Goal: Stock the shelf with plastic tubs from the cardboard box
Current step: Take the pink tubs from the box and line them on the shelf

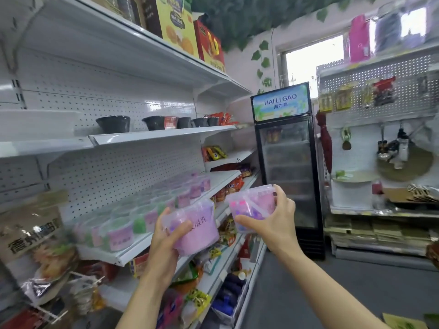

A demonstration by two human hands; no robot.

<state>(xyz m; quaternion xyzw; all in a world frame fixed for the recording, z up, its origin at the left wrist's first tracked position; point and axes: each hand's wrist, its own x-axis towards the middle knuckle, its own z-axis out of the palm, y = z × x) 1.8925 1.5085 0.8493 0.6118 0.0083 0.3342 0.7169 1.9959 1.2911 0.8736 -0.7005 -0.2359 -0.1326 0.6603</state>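
Observation:
My left hand [166, 236] grips a clear plastic tub of purple contents [199, 229], tilted, in front of the white shelf [133, 254]. My right hand [273, 222] holds a second purple tub [251, 203] from its right side, a little higher and further right. Rows of similar tubs [133, 217] with pink, purple and green contents stand on that shelf, reaching back toward its far end. The cardboard box is out of view.
Black bowls [114, 124] line the shelf above. Snack packets [228, 229] fill the lower shelves. A glass-door drinks fridge [288, 176] stands at the aisle's end, and a pegboard rack with hanging goods [380, 119] is on the right. Grey floor lies between.

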